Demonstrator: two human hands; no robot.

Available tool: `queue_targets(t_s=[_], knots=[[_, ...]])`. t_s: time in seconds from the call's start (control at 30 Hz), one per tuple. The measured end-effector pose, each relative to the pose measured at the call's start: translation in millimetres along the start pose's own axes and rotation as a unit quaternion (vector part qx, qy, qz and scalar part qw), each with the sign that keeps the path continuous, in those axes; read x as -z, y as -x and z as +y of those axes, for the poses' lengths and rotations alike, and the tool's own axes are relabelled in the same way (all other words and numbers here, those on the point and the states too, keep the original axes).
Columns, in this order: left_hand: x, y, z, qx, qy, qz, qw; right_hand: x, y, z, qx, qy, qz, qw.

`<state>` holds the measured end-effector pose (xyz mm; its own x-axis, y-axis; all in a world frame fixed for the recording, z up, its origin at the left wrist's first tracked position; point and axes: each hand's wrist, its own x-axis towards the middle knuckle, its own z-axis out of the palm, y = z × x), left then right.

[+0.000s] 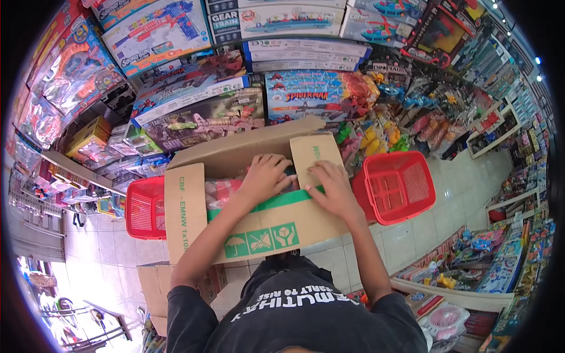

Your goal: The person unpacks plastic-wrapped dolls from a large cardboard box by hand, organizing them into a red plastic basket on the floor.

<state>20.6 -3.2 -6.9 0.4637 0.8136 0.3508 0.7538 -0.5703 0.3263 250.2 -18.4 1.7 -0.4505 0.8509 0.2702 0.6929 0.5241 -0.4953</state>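
Your open carton (pixel 326 226), goods (pixel 220 189) inside, stands between baskets (pixel 415 176) at 9 and 3 o'clock. Left hand (pixel 263 177): half-curled in the opening, hold unclear. Right hand (pixel 334 189): part-open, touching it.

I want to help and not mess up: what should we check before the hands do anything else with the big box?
1. Box open at the top: ok, there's a gap to look into.
2. Right hand on the box: ok, it's at the edge.
3. Left hand free of things: cannot tell, its fingers are partly hidden at the opening.
4. Everything inside in plain sight: not ok, something pink shows but hands and flaps hide the rest.
5. Right basket empty: ok, nothing shows in it.
6. Left basket empty: cannot tell, the box covers part of it.
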Motion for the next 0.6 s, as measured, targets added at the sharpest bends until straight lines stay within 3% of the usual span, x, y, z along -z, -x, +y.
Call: queue_targets(t_s=[0.17, 0.27, 0.33, 0.47, 0.53, 0.6], knots=[[-24.9, 14.3, 7.6, 0.025, 0.031, -0.035, 0.999, -29.6, 22.2, -14.6, -0.018, 0.054, 0.048, 0.997], [-10.0, 21.2, 20.0, 0.053, 0.06, -0.113, 0.99, -33.9, 24.2, -21.4, -0.022, 0.07, 0.063, 0.995], [-13.7, 36.4, 24.1, 0.025, 0.053, 0.019, 0.998, -36.6, 26.1, -28.1, -0.029, 0.079, 0.059, 0.995], [-11.7, 60.6, 31.7, 0.061, 0.016, 0.006, 0.998, -49.0, 29.3, -43.1, -0.017, 0.107, 0.065, 0.992], [-3.7, 71.1, 40.4, 0.02, -0.019, 0.065, 0.998, -48.3, 33.3, -57.9, -0.014, 0.099, 0.053, 0.994], [11.3, 84.5, 50.6, 0.048, -0.03, 0.06, 0.997, -49.8, 31.0, -69.8, 0.003, 0.094, 0.053, 0.994]])
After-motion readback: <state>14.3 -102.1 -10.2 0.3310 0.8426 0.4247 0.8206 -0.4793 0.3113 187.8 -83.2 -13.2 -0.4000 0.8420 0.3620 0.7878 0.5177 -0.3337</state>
